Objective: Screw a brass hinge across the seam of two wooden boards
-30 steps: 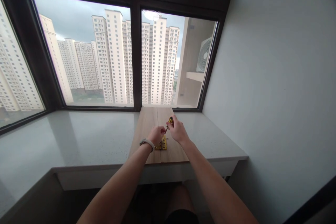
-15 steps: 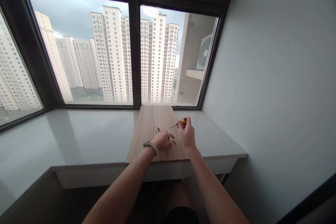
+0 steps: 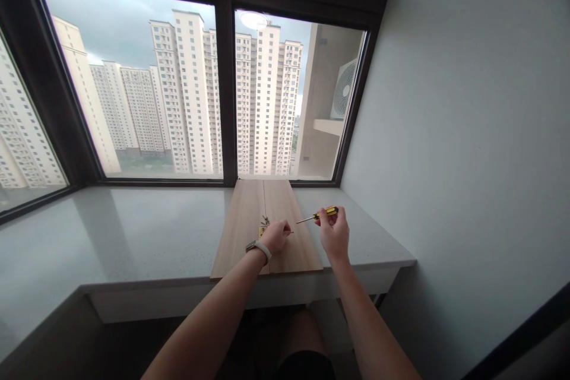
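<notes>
Two wooden boards (image 3: 249,214) lie side by side on a white window ledge (image 3: 146,231). My left hand (image 3: 276,236), with a watch on the wrist, rests curled on the boards over a brass hinge (image 3: 262,230) and pinches a small screw (image 3: 290,232). Most of the hinge is hidden under it. Several loose screws (image 3: 266,220) lie just beyond. My right hand (image 3: 334,233) is closed round a yellow-and-black screwdriver (image 3: 319,214), held above the boards' right edge with its tip pointing left.
A dark-framed window (image 3: 227,89) rises right behind the ledge, with tower blocks outside. A white wall (image 3: 467,130) closes off the right side. My knees show under the ledge at the bottom.
My right hand has drawn the screwdriver away to the right, off the hinge. My left hand has shifted over the hinge and picked up a small screw.
</notes>
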Action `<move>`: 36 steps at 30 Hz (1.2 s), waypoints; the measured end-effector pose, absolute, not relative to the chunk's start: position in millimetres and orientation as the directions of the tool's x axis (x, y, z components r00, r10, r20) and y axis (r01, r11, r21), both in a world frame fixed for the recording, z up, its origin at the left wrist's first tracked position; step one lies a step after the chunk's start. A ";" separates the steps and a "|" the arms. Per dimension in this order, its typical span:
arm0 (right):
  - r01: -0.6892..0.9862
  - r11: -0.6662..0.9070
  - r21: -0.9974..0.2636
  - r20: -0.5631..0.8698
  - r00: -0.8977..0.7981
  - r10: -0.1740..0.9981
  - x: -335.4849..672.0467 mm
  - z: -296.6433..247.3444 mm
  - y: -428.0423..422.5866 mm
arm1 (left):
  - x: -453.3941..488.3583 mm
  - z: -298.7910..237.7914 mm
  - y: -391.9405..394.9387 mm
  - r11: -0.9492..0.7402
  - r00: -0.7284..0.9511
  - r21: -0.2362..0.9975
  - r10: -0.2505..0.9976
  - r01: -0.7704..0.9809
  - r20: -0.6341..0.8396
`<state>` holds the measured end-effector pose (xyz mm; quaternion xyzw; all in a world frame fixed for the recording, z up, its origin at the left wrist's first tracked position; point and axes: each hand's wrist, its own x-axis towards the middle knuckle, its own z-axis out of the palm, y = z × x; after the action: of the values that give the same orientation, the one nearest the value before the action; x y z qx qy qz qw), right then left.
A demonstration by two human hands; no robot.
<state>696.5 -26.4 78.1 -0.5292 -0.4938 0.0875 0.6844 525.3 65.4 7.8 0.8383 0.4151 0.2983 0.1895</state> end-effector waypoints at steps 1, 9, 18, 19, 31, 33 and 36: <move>0.383 0.426 -0.819 0.572 0.501 0.649 696.6 77.1 -27.3 | 521.9 8.2 66.1 -0.571 0.458 0.588 0.818 0.572 0.349; 0.263 0.459 -0.848 0.528 0.484 0.698 685.4 81.5 -24.6 | 504.0 13.7 67.3 -0.537 0.379 0.692 0.840 0.483 0.387; 0.218 0.512 -0.831 0.556 0.297 0.776 684.3 92.3 -8.0 | 489.9 23.6 66.3 -0.556 0.379 0.704 0.827 0.442 0.416; 0.218 0.515 -0.829 0.558 0.261 0.788 684.1 94.9 -4.7 | 488.4 25.2 66.8 -0.564 0.386 0.699 0.822 0.441 0.420; 0.555 0.494 -0.670 0.592 -0.002 0.806 651.3 109.9 14.0 | 478.0 19.2 81.3 -0.576 0.387 0.605 0.817 0.550 0.427; 0.561 0.496 -0.662 0.586 -0.024 0.810 647.3 106.4 15.6 | 476.7 14.7 82.9 -0.569 0.381 0.599 0.822 0.563 0.423; 0.554 0.496 -0.668 0.580 -0.030 0.814 645.0 101.8 18.8 | 476.6 9.5 86.9 -0.559 0.375 0.597 0.829 0.576 0.415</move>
<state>645.0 18.8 101.8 -0.4846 -0.7059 0.1301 0.4999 476.6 86.9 9.5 0.8094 0.4342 0.3524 0.1795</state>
